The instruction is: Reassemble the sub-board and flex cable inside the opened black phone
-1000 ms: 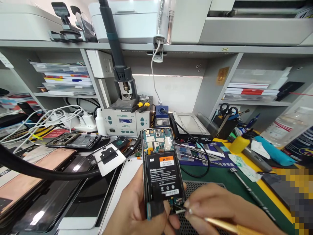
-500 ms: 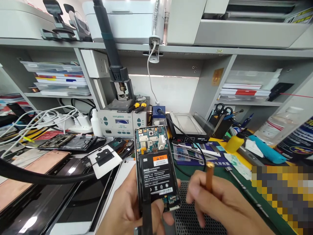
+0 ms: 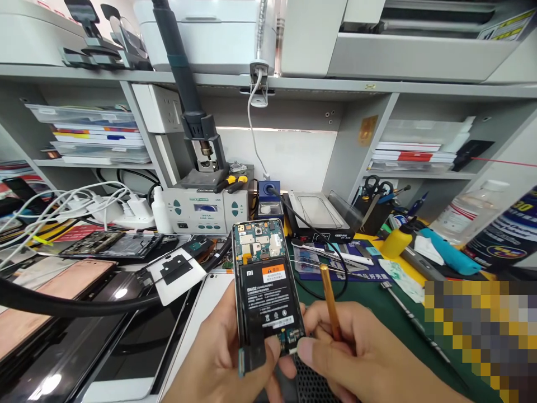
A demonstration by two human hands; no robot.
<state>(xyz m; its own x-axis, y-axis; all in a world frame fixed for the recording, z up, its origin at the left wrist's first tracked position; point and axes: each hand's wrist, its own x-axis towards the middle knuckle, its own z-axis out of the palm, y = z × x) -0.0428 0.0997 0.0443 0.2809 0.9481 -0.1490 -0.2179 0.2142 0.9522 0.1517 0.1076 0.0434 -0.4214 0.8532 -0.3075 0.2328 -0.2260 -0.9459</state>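
Note:
My left hand (image 3: 237, 347) grips an opened smartphone (image 3: 236, 268) from below and the left, tilted up toward me. Its circuit board (image 3: 259, 240) shows at the top, with a black battery (image 3: 268, 299) labelled BM32 beneath. A black flex cable (image 3: 253, 358) hangs over the phone's lower left, beside my left thumb. My right hand (image 3: 348, 341) is closed round a slim gold-coloured rod-like tool (image 3: 330, 294), its upper end pointing up; the lower end is hidden. The right thumb and fingers touch the phone's lower right corner.
Dark phones and screens (image 3: 130, 341) lie at the left, near a white panel (image 3: 178, 277). Behind stand a soldering station (image 3: 205, 210) and a flat heating plate (image 3: 321, 215). Tweezers, a yellow bottle (image 3: 396, 242) and a long thin metal tool (image 3: 419, 330) lie right. A black cable crosses the left.
My right hand has moved left onto the phone's lower right corner, carrying the gold-coloured tool. The black flex cable's end now lies lower left across the phone, and the view has shifted slightly.

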